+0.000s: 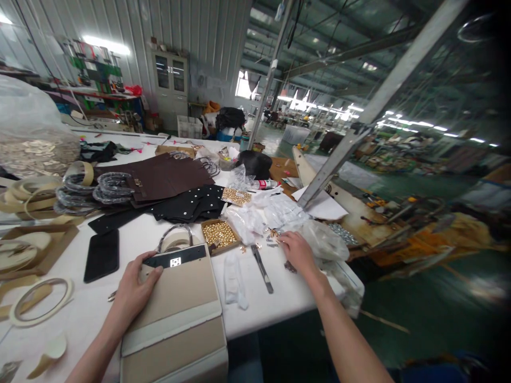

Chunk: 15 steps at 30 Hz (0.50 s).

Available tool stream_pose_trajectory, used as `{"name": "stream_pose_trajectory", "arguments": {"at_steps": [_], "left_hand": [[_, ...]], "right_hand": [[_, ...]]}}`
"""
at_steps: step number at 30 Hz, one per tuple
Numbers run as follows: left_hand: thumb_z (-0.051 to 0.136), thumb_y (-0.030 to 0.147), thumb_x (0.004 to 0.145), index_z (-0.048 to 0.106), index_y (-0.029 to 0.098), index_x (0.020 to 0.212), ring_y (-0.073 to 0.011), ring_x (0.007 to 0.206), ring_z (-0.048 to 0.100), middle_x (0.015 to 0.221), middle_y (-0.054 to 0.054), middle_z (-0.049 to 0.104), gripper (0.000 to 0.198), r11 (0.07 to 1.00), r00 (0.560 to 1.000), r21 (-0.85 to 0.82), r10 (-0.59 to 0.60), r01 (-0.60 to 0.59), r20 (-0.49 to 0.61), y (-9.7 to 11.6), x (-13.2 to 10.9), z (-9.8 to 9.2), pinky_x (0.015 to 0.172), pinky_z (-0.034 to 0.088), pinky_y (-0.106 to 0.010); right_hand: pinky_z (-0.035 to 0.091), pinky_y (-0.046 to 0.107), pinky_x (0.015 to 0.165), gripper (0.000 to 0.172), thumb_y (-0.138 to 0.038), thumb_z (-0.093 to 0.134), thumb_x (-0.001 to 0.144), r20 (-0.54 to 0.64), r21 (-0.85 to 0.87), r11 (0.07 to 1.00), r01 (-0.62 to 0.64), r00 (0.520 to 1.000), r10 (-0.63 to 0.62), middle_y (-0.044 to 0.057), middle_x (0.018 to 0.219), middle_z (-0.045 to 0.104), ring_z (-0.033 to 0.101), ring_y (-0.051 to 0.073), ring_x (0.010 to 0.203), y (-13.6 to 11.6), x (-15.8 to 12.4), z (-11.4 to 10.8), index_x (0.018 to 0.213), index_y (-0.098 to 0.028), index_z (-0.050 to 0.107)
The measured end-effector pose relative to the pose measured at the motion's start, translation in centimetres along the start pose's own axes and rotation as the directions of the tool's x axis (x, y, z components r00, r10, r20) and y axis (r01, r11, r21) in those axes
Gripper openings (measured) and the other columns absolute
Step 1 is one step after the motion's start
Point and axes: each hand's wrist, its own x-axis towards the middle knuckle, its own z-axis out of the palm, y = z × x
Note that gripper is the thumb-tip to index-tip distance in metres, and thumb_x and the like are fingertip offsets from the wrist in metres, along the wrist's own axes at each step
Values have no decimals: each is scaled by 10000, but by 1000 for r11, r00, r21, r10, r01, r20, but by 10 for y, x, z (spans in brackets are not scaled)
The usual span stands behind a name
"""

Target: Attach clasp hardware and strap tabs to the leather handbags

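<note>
A beige handbag (179,314) with a black flap and a small metal clasp lies on the white table (259,303) in front of me. My left hand (133,287) rests on its upper left corner, fingers curled over the edge beside the black flap. My right hand (296,251) reaches to the right, fingers curled down over small gold metal parts (273,234) scattered on the table; whether it holds one is hidden. A metal tool (262,268) lies between my hands, next to a small cardboard box of gold studs (219,234).
A black phone (102,255) lies left of the bag. Brown and black leather panels (171,186), wrapped bag handles (91,191) and clear plastic bags (287,218) crowd the far table. Beige strap rings lie at left. A slanted metal pole (359,127) rises at right.
</note>
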Motion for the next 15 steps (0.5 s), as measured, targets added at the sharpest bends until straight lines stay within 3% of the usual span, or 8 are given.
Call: {"name": "stream_pose_trajectory", "arguments": {"at_steps": [4,9,12,15], "left_hand": [[663,604,950,661,283,1442,-378,1331,658,1377,-109,699,587,1000,1000,-3,6,-6,-2,2,-1,-1,1210,495,-587],[664,557,962,662,276,1443,-366,1335,655,1384,-114,691,557,1000,1000,-27,12,-13,-19,5,-2,-1,1227,479,-575],[662,538,966,668,263,1439,-369,1325,656,1378,-125,690,547,999,999,-28,16,-17,-32,6,-3,0,1216,485,-580],[657,547,964,674,262,1434,-371,1318,659,1371,-128,690,550,999,999,-27,22,-23,-33,5,-2,1,1205,495,-576]], "right_hand": [[493,367,1096,315,-103,605,1017,145,83,996,-15,989,3,88,1236,797,676,261,1232,-14,12,5,1139,-257,851],[508,299,915,253,-83,679,928,230,104,991,-81,972,55,83,1068,825,741,241,1043,-18,26,-4,1050,-222,851],[509,291,888,212,-95,684,911,215,131,985,-108,973,78,95,1020,817,735,238,995,-25,30,-14,1024,-195,833],[516,349,1004,261,-152,582,1003,100,152,979,-134,988,120,129,1158,795,708,258,1118,-57,30,-25,1131,-190,807]]}}
